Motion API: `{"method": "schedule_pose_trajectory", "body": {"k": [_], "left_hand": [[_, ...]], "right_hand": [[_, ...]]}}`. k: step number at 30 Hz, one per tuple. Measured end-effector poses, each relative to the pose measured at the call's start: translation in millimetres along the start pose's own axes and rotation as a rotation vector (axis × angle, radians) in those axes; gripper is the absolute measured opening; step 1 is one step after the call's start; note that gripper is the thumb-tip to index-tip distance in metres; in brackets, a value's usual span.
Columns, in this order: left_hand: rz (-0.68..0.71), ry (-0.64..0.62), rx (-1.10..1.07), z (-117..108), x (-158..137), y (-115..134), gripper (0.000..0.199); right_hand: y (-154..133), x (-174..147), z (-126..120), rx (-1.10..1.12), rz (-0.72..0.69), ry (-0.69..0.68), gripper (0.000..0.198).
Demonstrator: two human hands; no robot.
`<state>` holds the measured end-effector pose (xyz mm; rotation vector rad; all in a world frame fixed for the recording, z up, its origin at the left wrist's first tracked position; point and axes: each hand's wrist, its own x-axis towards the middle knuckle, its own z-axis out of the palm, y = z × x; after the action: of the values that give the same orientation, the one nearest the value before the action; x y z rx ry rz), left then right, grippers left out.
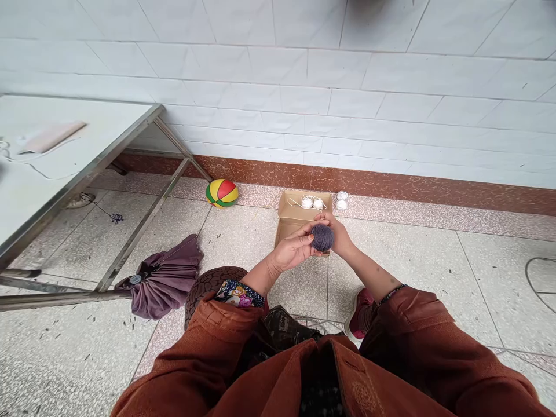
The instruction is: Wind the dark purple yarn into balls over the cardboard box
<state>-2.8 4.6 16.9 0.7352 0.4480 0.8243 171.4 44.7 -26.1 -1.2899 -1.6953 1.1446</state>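
Note:
A dark purple-grey ball of yarn (pixel 322 238) is held between my two hands, above a cardboard box on the floor. My left hand (pixel 294 249) grips it from the left, thumb lying across its near side. Around its far and right side curls my right hand (pixel 339 234), its fingers partly hidden behind the ball. The open cardboard box (pixel 284 227) sits just beyond and below my hands. Two white yarn balls (pixel 307 202) with a loose strand lie in its far part. Two more white balls (pixel 341 200) rest on the floor right of the box.
A colourful ball (pixel 222 193) lies by the leg of a metal-framed table (pixel 143 119) on the left. A purple cloth bundle (pixel 167 278) hangs or lies at the table's lower bar. The tiled wall (pixel 330 127) rises behind the box. A cable (pixel 530 277) is at far right.

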Motion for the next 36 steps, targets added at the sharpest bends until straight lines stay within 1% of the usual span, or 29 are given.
{"method": "schedule_pose_trajectory", "body": {"k": [6, 9, 11, 13, 16, 18, 20, 23, 25, 28, 30, 31, 33, 36], "left_hand": [[0.058, 0.169, -0.022, -3.1, 3.1, 0.4, 0.046], [0.083, 0.279, 0.026, -10.4, 6.2, 2.3, 0.044], [0.11, 0.385, 0.066, -18.0, 9.1, 3.6, 0.045], [0.141, 0.49, 0.112, -26.4, 12.3, 4.0, 0.05], [0.179, 0.589, 0.267, -36.2, 16.4, 1.3, 0.053], [0.184, 0.599, 0.402, -38.9, 18.3, -2.5, 0.056], [0.154, 0.58, 0.522, -38.3, 19.4, -7.0, 0.061], [0.089, 0.52, 0.638, -32.2, 19.4, -12.2, 0.07], [0.059, 0.438, 0.661, -26.0, 18.1, -13.0, 0.076], [0.048, 0.276, 0.572, -17.0, 15.1, -10.2, 0.076], [0.061, 0.212, 0.472, -13.6, 13.7, -7.3, 0.072], [0.073, 0.208, 0.423, -13.1, 13.5, -6.0, 0.069], [0.107, 0.244, 0.332, -14.4, 14.4, -4.1, 0.065], [0.172, 0.345, 0.237, -20.8, 17.5, -2.7, 0.058]], "right_hand": [[10.0, -2.2, 5.4, -0.295, 0.096, -0.061, 0.034], [5.6, -3.3, 3.9, -0.356, 0.091, -0.098, 0.029], [-1.4, -5.4, 0.6, -0.34, 0.055, -0.134, 0.025], [-10.8, -8.9, -4.1, -0.279, -0.008, -0.194, 0.024], [-25.7, -14.5, -12.4, -0.139, -0.087, -0.272, 0.022], [-33.4, -16.4, -18.1, -0.008, -0.072, -0.285, 0.025], [-37.7, -16.3, -23.2, 0.126, -0.026, -0.262, 0.028], [-37.3, -12.9, -28.2, 0.251, 0.012, -0.175, 0.031], [-33.4, -9.4, -28.7, 0.273, 0.018, -0.093, 0.031], [-24.7, -4.2, -25.5, 0.241, 0.036, 0.016, 0.032], [-18.3, -1.7, -21.7, 0.201, 0.07, 0.058, 0.033], [-15.3, -1.1, -19.6, 0.17, 0.089, 0.071, 0.033], [-10.1, -1.6, -15.2, 0.078, 0.116, 0.074, 0.031], [-7.1, -6.8, -8.0, -0.075, 0.099, -0.006, 0.022]]}}
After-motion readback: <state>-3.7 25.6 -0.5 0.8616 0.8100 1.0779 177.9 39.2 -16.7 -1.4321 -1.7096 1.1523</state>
